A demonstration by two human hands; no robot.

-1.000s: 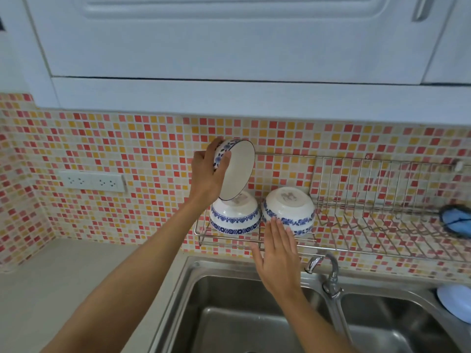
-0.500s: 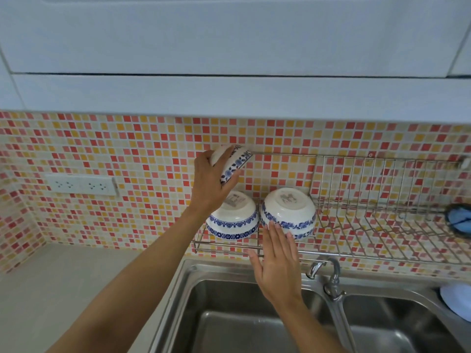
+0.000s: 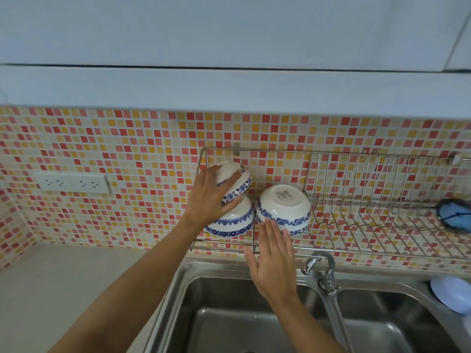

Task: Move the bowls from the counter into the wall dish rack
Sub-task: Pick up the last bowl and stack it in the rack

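Note:
A wire wall dish rack (image 3: 377, 225) hangs on the tiled wall above the sink. Two white bowls with blue flower bands stand upside down at its left end: one on the left (image 3: 233, 221) and one on the right (image 3: 284, 208). My left hand (image 3: 209, 197) grips a third bowl of the same kind (image 3: 235, 178), turned upside down and tilted, resting on top of the left bowl. My right hand (image 3: 274, 261) is flat with fingers apart, its fingertips touching the lower rim of the right bowl.
A steel double sink (image 3: 254, 319) with a tap (image 3: 323, 271) lies below the rack. A blue scrubber (image 3: 455, 215) sits at the rack's right end, a pale blue dish (image 3: 451, 294) at the sink's right edge. Grey counter (image 3: 63, 289) and a wall socket (image 3: 72, 183) are at left.
My left hand has turned the bowl from on edge to upside down and lowered it onto the left bowl. My right hand has stayed in front of the right bowl.

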